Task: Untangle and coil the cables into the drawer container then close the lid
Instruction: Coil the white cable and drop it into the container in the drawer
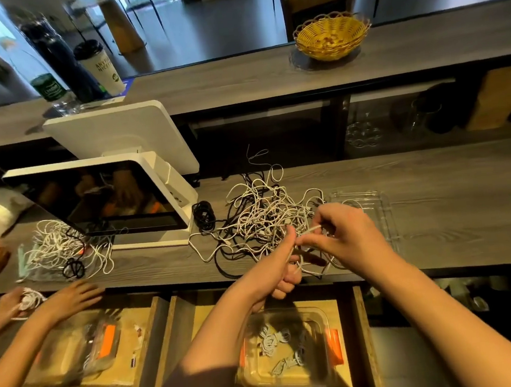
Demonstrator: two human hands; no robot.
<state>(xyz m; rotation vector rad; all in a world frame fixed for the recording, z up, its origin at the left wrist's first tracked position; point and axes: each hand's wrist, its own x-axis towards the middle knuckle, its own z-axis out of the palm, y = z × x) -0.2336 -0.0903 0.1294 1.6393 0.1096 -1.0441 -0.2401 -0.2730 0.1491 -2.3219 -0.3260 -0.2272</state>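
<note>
My left hand [283, 272] is fisted round a white cable [310, 230] at the near edge of the desk [440, 221]; my right hand [343, 231] pinches the same cable just above, so both grips are closed on it. The cable runs back into the tangle of white and black cables [263, 217] heaped just behind my hands, touching them.

To do this step well, I judge that I should keep the left fist as the anchor and feed slack with the right, following one strand out of the heap rather than tugging, since a hard pull would likely tighten the knots; once it runs free, I would wind even loops round the left hand before lowering the coil.

The clear container [298, 374] sits in the open drawer [361, 308] directly below my left hand; it has orange clasps at its sides and already holds a few small coiled white cables, with room left. Its clear lid [385, 211] appears to lie on the desk beside my right hand, partly under the heap; so closing is far off.

To the left, another person's hands [67, 301] work at a second drawer with a similar container [75, 354]; what is in it is too blurred to tell.
</note>
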